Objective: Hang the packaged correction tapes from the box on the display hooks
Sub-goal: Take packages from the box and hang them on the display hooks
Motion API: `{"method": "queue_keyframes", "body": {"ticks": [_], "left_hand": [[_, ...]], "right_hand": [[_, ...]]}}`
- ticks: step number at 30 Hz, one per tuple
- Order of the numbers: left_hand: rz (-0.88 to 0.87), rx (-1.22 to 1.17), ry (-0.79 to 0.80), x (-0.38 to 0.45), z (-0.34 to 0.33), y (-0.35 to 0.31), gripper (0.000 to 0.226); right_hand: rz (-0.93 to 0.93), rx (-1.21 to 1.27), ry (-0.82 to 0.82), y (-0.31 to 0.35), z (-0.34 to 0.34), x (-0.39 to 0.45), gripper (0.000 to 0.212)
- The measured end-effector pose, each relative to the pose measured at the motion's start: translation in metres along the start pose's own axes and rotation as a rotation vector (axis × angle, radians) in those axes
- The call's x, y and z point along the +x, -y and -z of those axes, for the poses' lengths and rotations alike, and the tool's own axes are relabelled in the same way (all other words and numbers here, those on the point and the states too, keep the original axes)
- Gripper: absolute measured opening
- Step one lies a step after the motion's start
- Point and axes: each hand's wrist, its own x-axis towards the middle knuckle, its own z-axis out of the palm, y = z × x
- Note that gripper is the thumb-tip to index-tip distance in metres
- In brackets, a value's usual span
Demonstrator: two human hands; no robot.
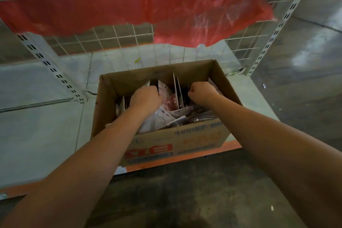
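White shelf (37,126) holds box (199,140) (white carded packs (162,89) upright)

Both bare forearms are reaching forward and down, the left hand (146,98) and right hand (201,91) curling (fingertips hidden) into fists.

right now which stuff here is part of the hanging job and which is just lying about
Part of the job:
- cardboard box on the low shelf
- packaged correction tapes inside it
- left hand and right hand, both curled in among the packs
- wire grid panel behind; no hooks visible

Just lying about:
- red plastic sheet hanging over the grid
- yellow-green scrap on the shelf
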Motion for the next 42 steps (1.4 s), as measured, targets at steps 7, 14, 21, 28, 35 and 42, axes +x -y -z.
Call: {"method": "queue_keyframes", "body": {"ticks": [7,14,21,28,35,42], "left_hand": [[0.037,-0.244,0.329,0.037,-0.001,-0.009,0.031],[0.071,-0.038,0.329,0.036,-0.013,-0.007,0.032],[0.183,0.041,0.468,0.060,-0.039,-0.020,0.046],[0.153,-0.208,0.226,0.055,-0.050,-0.011,0.045],[0.123,-0.622,0.148,0.049,-0.024,0.009,0.016],[0.075,-0.908,0.145,0.045,0.012,0.025,0.024]], "right_hand": [[0.013,-0.023,0.185,0.001,-0.016,0.038,0.038],[-0.032,0.136,0.195,0.004,-0.022,0.032,0.042],[-0.004,0.098,0.251,0.013,-0.025,0.025,0.040],[-0.003,0.091,0.147,0.011,-0.023,0.022,0.021],[-0.096,0.263,0.045,0.006,0.005,0.014,0.018],[-0.031,0.836,0.087,-0.007,0.043,0.026,0.025]]}}
